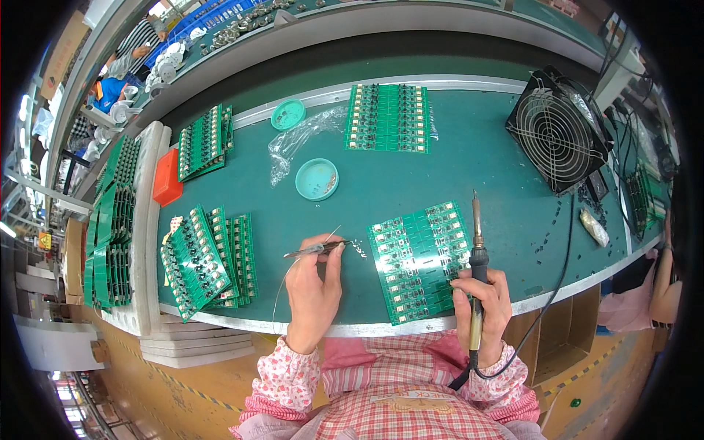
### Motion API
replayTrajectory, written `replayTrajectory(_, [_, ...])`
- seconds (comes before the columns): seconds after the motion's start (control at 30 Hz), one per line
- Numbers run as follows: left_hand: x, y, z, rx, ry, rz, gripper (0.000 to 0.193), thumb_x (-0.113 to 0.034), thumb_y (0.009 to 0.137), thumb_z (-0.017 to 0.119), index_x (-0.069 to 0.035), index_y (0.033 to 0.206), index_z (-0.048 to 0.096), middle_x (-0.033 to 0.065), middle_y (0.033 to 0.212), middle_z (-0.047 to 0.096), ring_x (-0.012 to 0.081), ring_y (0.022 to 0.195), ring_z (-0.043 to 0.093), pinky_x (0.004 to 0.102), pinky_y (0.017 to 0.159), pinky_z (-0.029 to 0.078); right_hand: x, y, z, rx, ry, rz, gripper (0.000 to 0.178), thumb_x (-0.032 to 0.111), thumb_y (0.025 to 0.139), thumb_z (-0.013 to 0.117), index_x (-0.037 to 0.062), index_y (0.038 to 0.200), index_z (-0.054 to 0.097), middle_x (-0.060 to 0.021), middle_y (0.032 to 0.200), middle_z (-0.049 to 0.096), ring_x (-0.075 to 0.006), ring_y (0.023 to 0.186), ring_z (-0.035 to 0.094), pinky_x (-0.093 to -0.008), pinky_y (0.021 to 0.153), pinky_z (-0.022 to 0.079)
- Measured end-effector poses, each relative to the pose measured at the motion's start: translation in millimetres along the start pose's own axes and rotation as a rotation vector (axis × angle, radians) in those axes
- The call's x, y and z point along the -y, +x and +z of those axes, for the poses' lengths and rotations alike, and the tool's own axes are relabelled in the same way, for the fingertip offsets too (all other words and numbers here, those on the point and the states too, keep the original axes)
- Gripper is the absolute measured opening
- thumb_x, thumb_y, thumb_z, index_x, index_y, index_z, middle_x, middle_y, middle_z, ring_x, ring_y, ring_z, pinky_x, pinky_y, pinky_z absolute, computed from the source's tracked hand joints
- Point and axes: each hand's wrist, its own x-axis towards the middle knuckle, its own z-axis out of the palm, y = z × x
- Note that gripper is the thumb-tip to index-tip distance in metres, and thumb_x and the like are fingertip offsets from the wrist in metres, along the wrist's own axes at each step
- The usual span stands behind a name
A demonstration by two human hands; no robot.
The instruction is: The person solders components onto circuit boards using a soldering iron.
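My left hand (314, 287) pinches a pair of tweezers (315, 250), and a thin strand of solder wire (279, 293) trails down from the same fingers. The tweezer tips point at a few tiny white parts (358, 249) scattered on the green mat. In my right hand (490, 306) is a soldering iron (478, 253), held upright with its tip away from me and its black cord (543, 312) looping right. Between the hands lies a green circuit board panel (418, 260) with rows of small components, close to the table's front edge; the iron passes beside its right edge.
Stacked board panels (198, 257) lie at left, near a red box (168, 178) and a rack of boards (110, 249). Two turquoise dishes (317, 180), plastic film (297, 143) and another panel stack (389, 117) are farther back. A black fan (554, 132) stands right. Co-workers sit beyond.
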Motion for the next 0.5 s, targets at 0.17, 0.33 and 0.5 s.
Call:
replayTrajectory(0.17, [0.2,-0.5,1.4,-0.011,-0.018,0.018,0.01,-0.001,0.092,0.067,0.003,0.101,0.065,0.0125,0.103,0.07,0.0243,0.08,0.069,0.0332,0.072,0.053,-0.6,-0.8,0.1,-0.01,0.009,-0.003,0.026,-0.004,0.078,0.076,0.0062,0.102,0.071,-0.0132,0.096,0.066,-0.026,0.085,0.065,-0.0348,0.07,0.054])
replayTrajectory(0.33, [-4.2,-4.9,0.9,-0.013,-0.076,0.008,0.012,0.004,0.09,0.067,0.002,0.101,0.066,0.0134,0.102,0.07,0.0257,0.085,0.07,0.033,0.077,0.054,-2.1,-0.4,-0.1,-0.021,0.0,-0.02,0.028,-0.005,0.078,0.076,0.006,0.104,0.07,-0.0129,0.096,0.066,-0.0266,0.084,0.065,-0.0343,0.07,0.053])
replayTrajectory(0.5, [-15.9,-25.5,-5.4,0.119,-0.155,0.065,0.011,0.008,0.093,0.062,0.003,0.103,0.064,0.0118,0.101,0.069,0.0197,0.09,0.072,0.0292,0.081,0.056,-6.5,-4.4,4.2,-0.133,0.046,-0.053,0.028,-0.006,0.081,0.074,0.0036,0.106,0.067,-0.0122,0.087,0.068,-0.0276,0.077,0.066,-0.0356,0.072,0.053])
